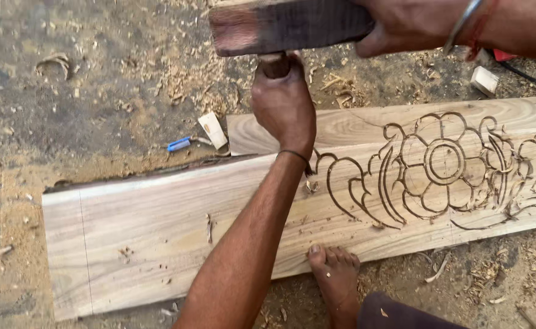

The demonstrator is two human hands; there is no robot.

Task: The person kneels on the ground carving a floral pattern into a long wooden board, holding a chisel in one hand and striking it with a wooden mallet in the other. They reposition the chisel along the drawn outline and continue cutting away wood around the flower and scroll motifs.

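Here the plank (158,225) lies flat on sawdust-strewn ground (67,103); its left end is bare, uncarved wood with open dirt beyond that edge. Just past its far edge lie a blue pen (179,144) and a small pale wood block (212,130). The left hand (283,100) is fisted tight round a chisel handle (275,64), standing over the plank's far edge, just left of the cut flower pattern (444,164). The right hand (402,24) grips a dark wooden mallet (286,25), its head touching the handle top. A bare foot (335,274) rests at the near edge.
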